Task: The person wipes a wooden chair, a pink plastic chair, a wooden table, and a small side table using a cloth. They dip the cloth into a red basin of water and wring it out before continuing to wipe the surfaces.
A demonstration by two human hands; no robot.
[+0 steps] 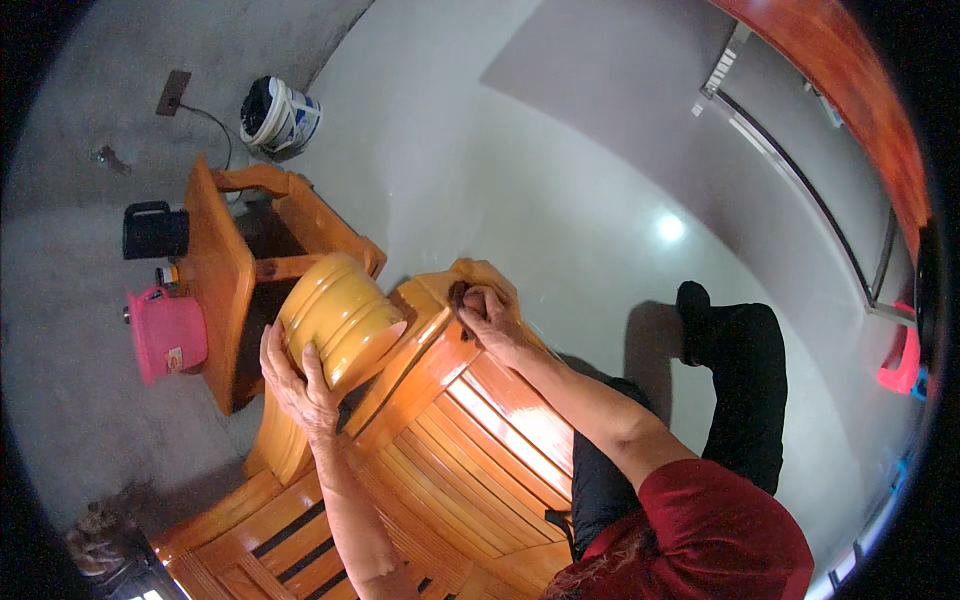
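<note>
A glossy yellow ribbed canister (340, 315) is tilted above the arm of a varnished wooden bench (440, 440). My left hand (300, 392) grips it from its near left side, thumb and fingers spread around the wall. Further right, my right hand (487, 318) is closed at the far end of the bench's armrest (432, 292). A small dark brown bunched thing (459, 297), perhaps a cloth, shows at its fingers; most of it is hidden.
A wooden side table (225, 290) stands left of the bench, bearing a black jug (155, 232) and a pink basket (168, 335). Behind it sits a white bucket (292, 120) with a black liner. My black-clad leg (745, 370) reaches over the pale floor (560, 180).
</note>
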